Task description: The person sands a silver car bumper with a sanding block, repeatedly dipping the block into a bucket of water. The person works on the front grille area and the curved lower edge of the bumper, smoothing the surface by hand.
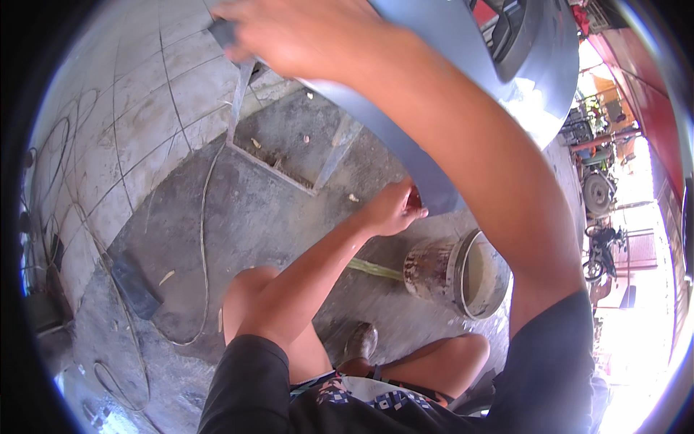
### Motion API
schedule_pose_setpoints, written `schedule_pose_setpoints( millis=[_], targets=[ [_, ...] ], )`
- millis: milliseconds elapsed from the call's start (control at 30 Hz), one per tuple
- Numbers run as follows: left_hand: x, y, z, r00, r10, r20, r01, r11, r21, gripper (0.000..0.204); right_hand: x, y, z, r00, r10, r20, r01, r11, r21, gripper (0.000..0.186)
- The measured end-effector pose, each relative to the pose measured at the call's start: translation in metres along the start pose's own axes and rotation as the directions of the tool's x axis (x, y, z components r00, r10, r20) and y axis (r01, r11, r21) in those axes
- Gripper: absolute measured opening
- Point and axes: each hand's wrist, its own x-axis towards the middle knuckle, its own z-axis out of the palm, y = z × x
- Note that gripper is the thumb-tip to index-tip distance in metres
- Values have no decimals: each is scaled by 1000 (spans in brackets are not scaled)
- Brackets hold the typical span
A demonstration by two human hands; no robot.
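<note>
A large blue-grey curved panel (437, 189) with a dark recessed opening fills the upper middle, above a metal frame stand (273, 171). My left hand (392, 210) grips the panel's lower edge with curled fingers. My right arm reaches diagonally across the panel to the upper left, where my right hand (278, 35), slightly blurred, has its fingers round a small dark flat piece (223, 35) at the panel's far end; what that piece is I cannot make out.
A stained bucket (426, 276) stands below the panel, beside my bent knee. Cables and a dark rectangular piece (136, 288) lie on the concrete at left, near a tiled area (144, 87). A motorbike (606, 254), wheels and red metalwork are along the right.
</note>
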Motion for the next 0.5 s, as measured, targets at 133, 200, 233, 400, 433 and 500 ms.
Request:
schedule_pose_setpoints(
  millis=[133, 200, 233, 400, 433, 500],
  targets=[
    [9, 26, 12, 999, -18, 51, 22, 996, -82, 42, -23, -1, -10, 999, -36, 6, 36, 999, -41, 34],
    [-8, 31, -9, 998, -44, 37, 44, 999, -9, 35, -77, -17, -1, 999, -25, -38, 27, 999, 38, 41],
    [-9, 28, -13, 998, -36, 44, 33, 997, 66, 35, -118, -23, 1, 1000, -19, -11, 19, 998, 67, 45],
    [-1, 57, -3, 993, -73, 96, 41, 953, 300, 34, -270, -28, -44, 967, -100, 233, 106, 994, -14, 59],
    [2, 52, -2, 977, -164, 138, 94, 908, 408, 30, -257, -33, -49, 973, -92, 210, 97, 995, -12, 59],
    [3, 32, -5, 998, -31, 58, 17, 972, 235, 30, -193, -10, -40, 974, -29, 226, 31, 1000, -3, 49]
  ],
)
